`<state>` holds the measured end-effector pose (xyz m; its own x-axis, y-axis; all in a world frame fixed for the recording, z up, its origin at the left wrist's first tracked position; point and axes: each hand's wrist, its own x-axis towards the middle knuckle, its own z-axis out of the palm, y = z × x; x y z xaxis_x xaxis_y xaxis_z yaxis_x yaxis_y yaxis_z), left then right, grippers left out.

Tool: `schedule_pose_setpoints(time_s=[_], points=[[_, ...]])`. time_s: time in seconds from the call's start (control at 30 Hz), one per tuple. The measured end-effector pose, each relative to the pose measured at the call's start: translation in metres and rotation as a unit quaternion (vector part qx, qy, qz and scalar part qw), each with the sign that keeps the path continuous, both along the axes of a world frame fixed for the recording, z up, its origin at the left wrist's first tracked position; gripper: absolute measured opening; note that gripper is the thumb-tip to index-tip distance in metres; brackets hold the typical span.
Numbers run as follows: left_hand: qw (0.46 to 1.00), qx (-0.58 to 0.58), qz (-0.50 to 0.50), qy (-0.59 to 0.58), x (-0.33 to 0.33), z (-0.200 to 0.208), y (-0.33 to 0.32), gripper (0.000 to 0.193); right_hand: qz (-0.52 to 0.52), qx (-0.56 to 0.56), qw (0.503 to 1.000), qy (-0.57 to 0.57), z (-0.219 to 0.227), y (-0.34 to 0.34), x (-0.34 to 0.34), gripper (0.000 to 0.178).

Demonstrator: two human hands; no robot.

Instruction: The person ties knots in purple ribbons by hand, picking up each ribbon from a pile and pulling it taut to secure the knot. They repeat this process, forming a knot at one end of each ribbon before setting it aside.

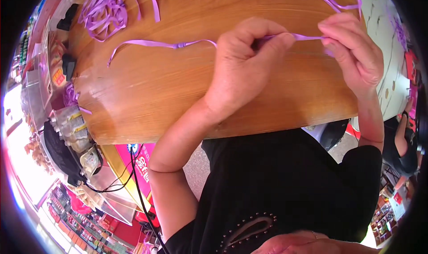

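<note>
While a small bunch of crumpled purple ribbon (70, 95) lay well left of the left hand (243, 60), at the edge of the brown wooden counter (147, 98), a larger tangled pile of flat purple ribbon (104, 13) rested ahead and to that hand's left. Neither looked worked, so much probably remained. Just left of the same hand, the narrow purple ribbon (151, 43) in use trailed across the counter with a compact knot-like gathering (179, 45) already formed along it; no second one could be made out between the hands. Ahead of the right hand (354, 49), loose purple strands (334, 2) lay unheld.

The left hand pinched the ribbon between thumb and curled index finger, its forearm (185, 131) slanting up from the lower left. The right hand, fingertips bent against the thumb, gripped the ribbon farther along, and the stretch between them ran nearly straight.
</note>
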<state>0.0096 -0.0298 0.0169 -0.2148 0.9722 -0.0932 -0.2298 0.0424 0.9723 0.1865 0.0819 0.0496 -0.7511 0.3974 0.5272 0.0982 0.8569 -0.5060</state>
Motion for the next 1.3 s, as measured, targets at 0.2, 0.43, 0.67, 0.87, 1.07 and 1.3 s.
schedule_pose_setpoints(time_s=[0.2,0.43,0.67,0.87,1.07,1.3], points=[[0.899,0.129,0.036,0.417,-0.027,-0.012,-0.001,0.023,0.005,0.052,0.997,-0.059,-0.005,0.005,-0.001,0.025],[0.993,0.114,0.001,-0.017,0.005,0.008,0.010,0.027,0.028,0.223,0.974,-0.021,0.009,-0.011,-0.026,0.035],[0.993,0.098,0.016,0.065,0.001,-0.001,0.008,0.012,0.015,0.238,0.970,-0.043,0.011,-0.012,-0.023,0.035],[0.985,0.080,0.031,0.147,-0.015,0.001,0.004,0.009,0.020,0.221,0.974,-0.050,0.010,-0.013,-0.026,0.033],[0.891,0.282,0.123,0.335,-0.016,-0.009,0.019,0.012,0.046,0.251,0.966,-0.048,0.014,-0.010,-0.032,0.033],[0.992,-0.003,-0.073,-0.107,-0.028,0.015,0.007,0.014,0.013,0.328,0.943,-0.047,0.020,-0.007,-0.045,0.035]])
